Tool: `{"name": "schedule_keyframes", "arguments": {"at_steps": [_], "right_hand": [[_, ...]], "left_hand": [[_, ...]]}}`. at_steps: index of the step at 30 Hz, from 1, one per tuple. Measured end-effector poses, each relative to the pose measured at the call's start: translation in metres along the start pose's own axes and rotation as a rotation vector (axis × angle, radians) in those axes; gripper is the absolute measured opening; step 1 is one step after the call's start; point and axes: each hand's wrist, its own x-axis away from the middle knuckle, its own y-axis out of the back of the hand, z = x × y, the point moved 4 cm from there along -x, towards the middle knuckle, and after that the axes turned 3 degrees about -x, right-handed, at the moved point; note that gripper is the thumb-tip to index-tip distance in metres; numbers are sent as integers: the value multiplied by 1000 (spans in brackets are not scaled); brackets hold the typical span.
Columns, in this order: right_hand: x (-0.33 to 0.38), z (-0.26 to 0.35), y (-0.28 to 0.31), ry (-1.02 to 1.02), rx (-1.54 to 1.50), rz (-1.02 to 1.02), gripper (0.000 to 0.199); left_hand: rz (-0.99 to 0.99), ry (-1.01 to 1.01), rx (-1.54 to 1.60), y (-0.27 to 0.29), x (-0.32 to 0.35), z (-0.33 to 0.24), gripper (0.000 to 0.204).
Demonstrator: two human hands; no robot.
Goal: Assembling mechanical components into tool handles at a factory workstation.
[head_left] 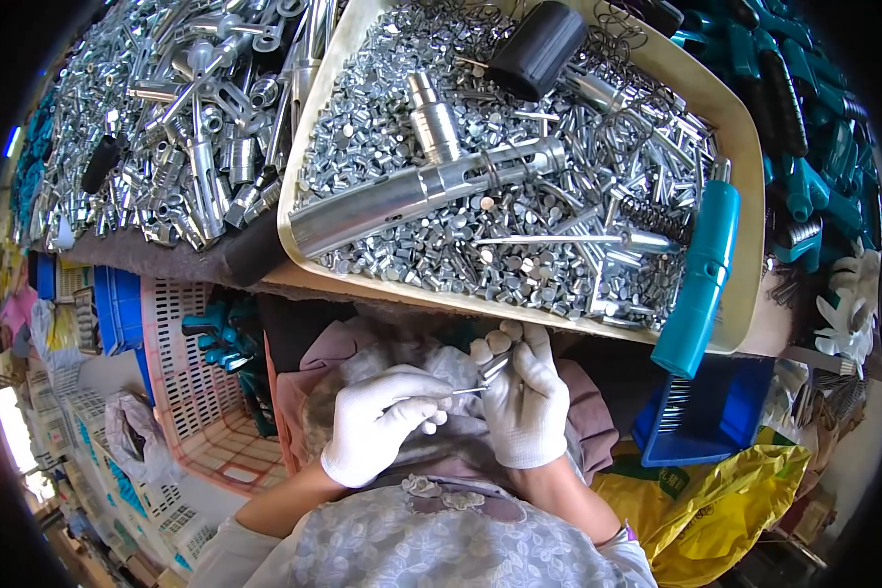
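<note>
Left hand point(377, 423) pinches a thin pin point(470, 391) into the part point(494, 368) gripped by the right hand point(524, 397); gloved fingers could fumble it into the lap.

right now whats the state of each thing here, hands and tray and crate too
left hand: gloved, fingers pinching a thin metal pin
right hand: gloved, closed on a small metal part
tray: full of small metal pieces
teal handle: lying across the tray's rim
pink crate: mostly empty
</note>
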Motion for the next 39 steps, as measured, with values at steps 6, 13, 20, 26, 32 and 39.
{"name": "schedule_keyframes", "arguments": {"at_steps": [6,13,20,26,32,39], "right_hand": [[1,-1,-7,26,39,92,29],[-3,6,-2,69,92,48,36],[-3,8,-4,39,251,8,32],[-1,43,-7,-497,858,71,33],[3,112,107,355,1824,334,15],[0,131,113,378,1927,260,14]], "left_hand": [[-128,50,119,2,-1,8,19],[-133,97,204,4,-6,3,20],[-121,56,131,0,-18,3,22],[175,207,-110,0,-68,8,18],[548,279,289,-13,-104,58,22],[639,270,233,-21,-150,78,25]]}}
